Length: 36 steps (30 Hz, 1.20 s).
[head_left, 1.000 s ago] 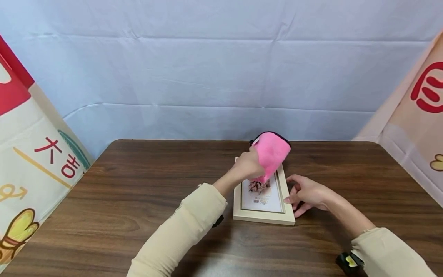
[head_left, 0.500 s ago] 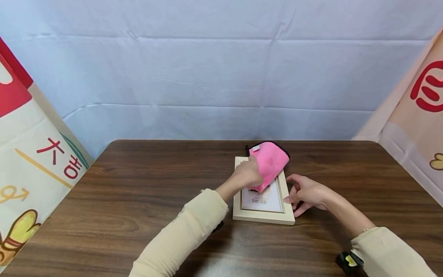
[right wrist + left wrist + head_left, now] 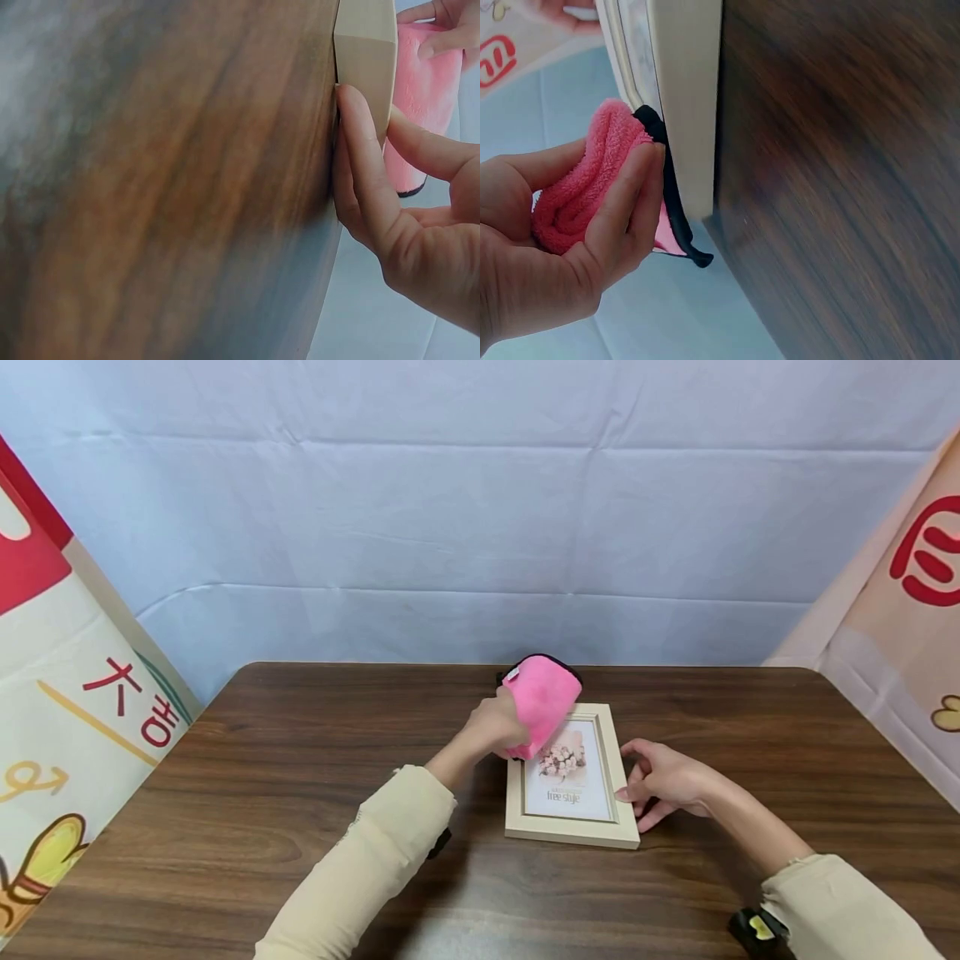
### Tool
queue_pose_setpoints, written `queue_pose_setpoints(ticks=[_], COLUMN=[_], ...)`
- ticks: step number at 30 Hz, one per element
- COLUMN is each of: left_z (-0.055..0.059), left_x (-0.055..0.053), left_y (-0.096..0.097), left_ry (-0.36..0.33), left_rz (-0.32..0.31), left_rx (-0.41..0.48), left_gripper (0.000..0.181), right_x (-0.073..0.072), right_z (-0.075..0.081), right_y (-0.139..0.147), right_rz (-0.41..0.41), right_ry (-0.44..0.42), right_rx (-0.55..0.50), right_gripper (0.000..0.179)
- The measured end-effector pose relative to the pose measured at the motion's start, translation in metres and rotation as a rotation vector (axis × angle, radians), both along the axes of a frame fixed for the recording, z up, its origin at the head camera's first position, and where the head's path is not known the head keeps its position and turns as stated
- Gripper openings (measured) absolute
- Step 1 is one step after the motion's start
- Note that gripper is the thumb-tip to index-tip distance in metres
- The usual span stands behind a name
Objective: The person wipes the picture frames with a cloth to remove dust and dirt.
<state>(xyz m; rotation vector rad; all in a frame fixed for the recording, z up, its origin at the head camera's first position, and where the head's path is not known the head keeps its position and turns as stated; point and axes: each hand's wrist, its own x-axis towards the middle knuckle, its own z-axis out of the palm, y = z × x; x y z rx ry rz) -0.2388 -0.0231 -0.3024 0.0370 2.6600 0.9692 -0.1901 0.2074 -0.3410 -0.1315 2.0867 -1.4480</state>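
Note:
A cream picture frame (image 3: 573,831) lies flat on the table, with a flower print and "free style" lettering behind its pane. My left hand (image 3: 497,724) grips a folded pink cloth (image 3: 546,697) with black edging, over the frame's far left corner. In the left wrist view, the fingers of the left hand (image 3: 570,240) wrap the cloth (image 3: 592,176) close against the frame's edge (image 3: 690,112). My right hand (image 3: 667,781) holds the frame's right side. Seen from the right wrist, its thumb is on the front face and its fingertips (image 3: 352,112) touch the side edge.
The brown wood-grain table (image 3: 300,793) extends on both sides of the frame. A pale cloth backdrop (image 3: 420,527) hangs behind its far edge. Printed banners stand at the left (image 3: 97,735) and right (image 3: 907,652).
My left hand has moved the pink cloth leftward over the frame to its far left corner, uncovering the flower print. The right hand and the frame have stayed in place.

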Motion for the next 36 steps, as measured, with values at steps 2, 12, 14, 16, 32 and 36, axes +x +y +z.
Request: queue_pose_setpoints(ticks=[2,12,14,16,32,36], left_z=[0.001,0.002,0.002,0.004,0.01,0.004], left_x=[-0.001,-0.004,-0.004,-0.003,0.009,0.01], left_y=[-0.005,-0.009,-0.007,-0.005,0.036,0.043], left_ry=[-0.013,-0.025,-0.019,-0.004,0.096,0.087], left_rz=[0.021,0.045,0.04,0.026,-0.13,-0.127], left_rx=[0.016,0.025,0.025,0.025,-0.08,-0.104], left_gripper=[0.08,0.084,0.086,0.084,0.088,0.087], right_x=[0.0,-0.001,-0.001,-0.001,-0.002,-0.003], right_z=[0.0,-0.001,-0.002,-0.002,-0.004,-0.004], right_y=[0.0,0.001,0.001,0.001,0.002,0.001], right_rz=[0.003,0.005,0.003,0.001,-0.003,-0.004], right_ry=[-0.002,-0.001,-0.002,-0.002,0.003,0.002], right_rx=[0.001,0.0,0.001,0.0,-0.008,-0.004], right_gripper=[0.062,0.063,0.063,0.063,0.064,0.063])
